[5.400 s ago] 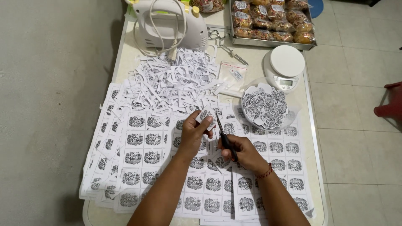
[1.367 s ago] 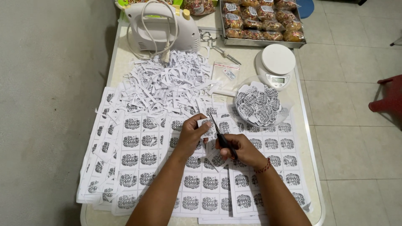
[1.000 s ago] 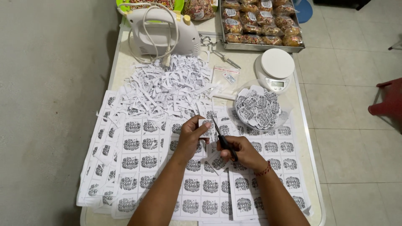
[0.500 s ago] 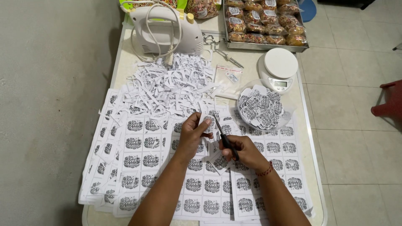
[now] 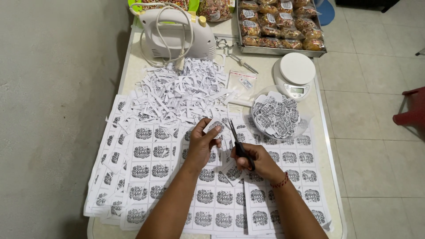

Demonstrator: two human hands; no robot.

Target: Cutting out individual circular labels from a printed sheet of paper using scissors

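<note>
Gripping black-handled scissors (image 5: 239,148) in right hand (image 5: 259,161), fingers closed through the handles, blades pointing far and slightly left toward the paper. Pinching a small printed label cutout (image 5: 216,127) in left hand (image 5: 201,146), thumb and fingertips closed on its edge, held just above the sheets near table centre. Blade tips right beside the cutout; whether touching, cannot tell. Red string bracelet (image 5: 280,180) on right wrist.

Covering the near half of the table (image 5: 128,66): printed label sheets (image 5: 146,163), overlapping, rows of round black-and-white emblems. Heaped just beyond the hands: white paper offcuts (image 5: 181,90), strips and scraps. Sitting right of the hands: clear plastic bowl (image 5: 276,117) filled with cut-out labels. Just beyond the bowl: white kitchen scale (image 5: 295,75) with round platform. At far left of table: white appliance (image 5: 177,33) with its cord wrapped around it. At far right: metal tray (image 5: 279,26) of wrapped baked goods. Between appliance and tray: second pair of scissors (image 5: 232,51), metal, lying flat. Near the scale, small clear bags (image 5: 241,82). Tiled floor to the right, grey wall to the left.
</note>
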